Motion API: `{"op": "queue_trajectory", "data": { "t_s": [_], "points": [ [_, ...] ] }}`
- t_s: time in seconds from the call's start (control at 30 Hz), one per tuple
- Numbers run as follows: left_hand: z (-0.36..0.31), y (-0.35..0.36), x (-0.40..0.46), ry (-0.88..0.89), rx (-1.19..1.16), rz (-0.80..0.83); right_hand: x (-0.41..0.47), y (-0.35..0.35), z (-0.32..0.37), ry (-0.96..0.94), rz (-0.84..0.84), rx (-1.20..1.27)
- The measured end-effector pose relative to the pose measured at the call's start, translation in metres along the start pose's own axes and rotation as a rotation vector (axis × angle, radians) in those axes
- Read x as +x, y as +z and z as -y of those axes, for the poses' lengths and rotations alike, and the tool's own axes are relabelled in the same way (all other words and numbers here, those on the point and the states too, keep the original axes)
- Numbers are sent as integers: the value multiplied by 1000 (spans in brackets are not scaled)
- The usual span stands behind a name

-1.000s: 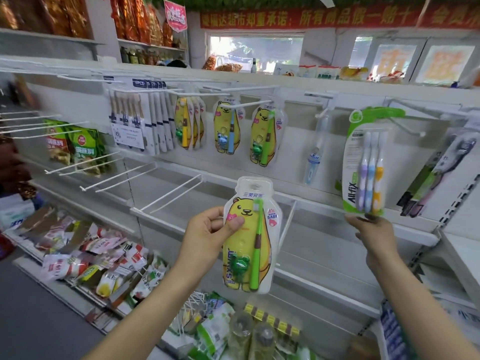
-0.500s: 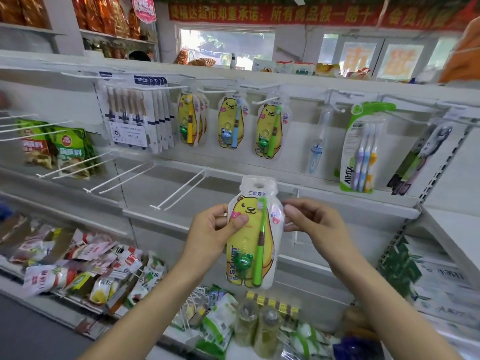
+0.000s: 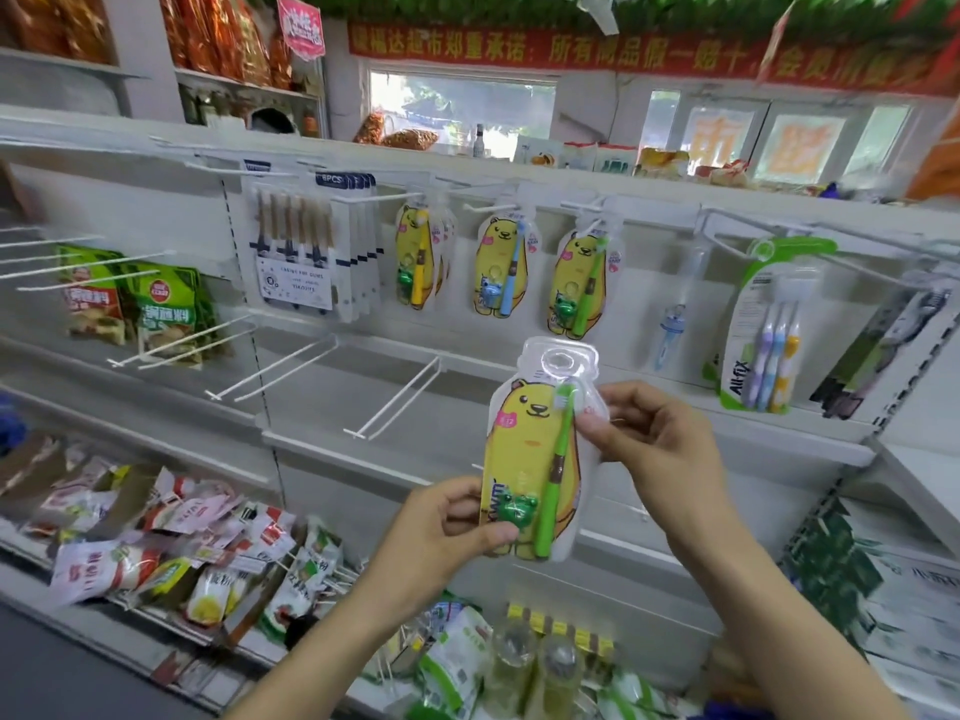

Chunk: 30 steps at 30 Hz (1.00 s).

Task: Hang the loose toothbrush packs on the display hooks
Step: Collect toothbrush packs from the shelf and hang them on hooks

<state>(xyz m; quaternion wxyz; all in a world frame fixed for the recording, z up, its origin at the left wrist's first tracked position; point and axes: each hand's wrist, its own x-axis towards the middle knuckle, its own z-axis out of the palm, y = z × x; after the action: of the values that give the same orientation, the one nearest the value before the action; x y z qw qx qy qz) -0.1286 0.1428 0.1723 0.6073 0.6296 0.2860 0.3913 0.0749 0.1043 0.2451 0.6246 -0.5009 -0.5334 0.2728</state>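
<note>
I hold a yellow bear toothbrush pack [image 3: 524, 454] with a green brush upright in front of the shelf. My left hand [image 3: 447, 532] pinches its lower left corner. My right hand [image 3: 649, 439] pinches its upper right edge. The pack's hang hole at the top is free. Above it, a matching green-brush bear pack [image 3: 579, 283] hangs on a white hook [image 3: 584, 206]. Blue-brush [image 3: 501, 270] and yellow-brush [image 3: 415, 259] bear packs hang to its left.
A green All-fix three-brush pack [image 3: 763, 324] hangs at right, beside a small clear brush pack [image 3: 672, 319] and a dark pack [image 3: 883, 345]. Bare white double hooks [image 3: 395, 407] jut out on the lower rail. Snack bags [image 3: 156, 537] fill the bottom shelf.
My right hand left the All-fix pack and came over to pinch the bear pack's right edge. My left hand slid down to the pack's lower corner, and the pack rose slightly.
</note>
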Motion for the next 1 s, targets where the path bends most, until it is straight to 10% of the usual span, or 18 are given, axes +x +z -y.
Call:
{"op": "queue_trajectory", "data": {
  "t_s": [1.0],
  "points": [
    [-28, -41, 125, 213, 31, 57, 92, 22, 19, -242, -270, -32]
  ]
}}
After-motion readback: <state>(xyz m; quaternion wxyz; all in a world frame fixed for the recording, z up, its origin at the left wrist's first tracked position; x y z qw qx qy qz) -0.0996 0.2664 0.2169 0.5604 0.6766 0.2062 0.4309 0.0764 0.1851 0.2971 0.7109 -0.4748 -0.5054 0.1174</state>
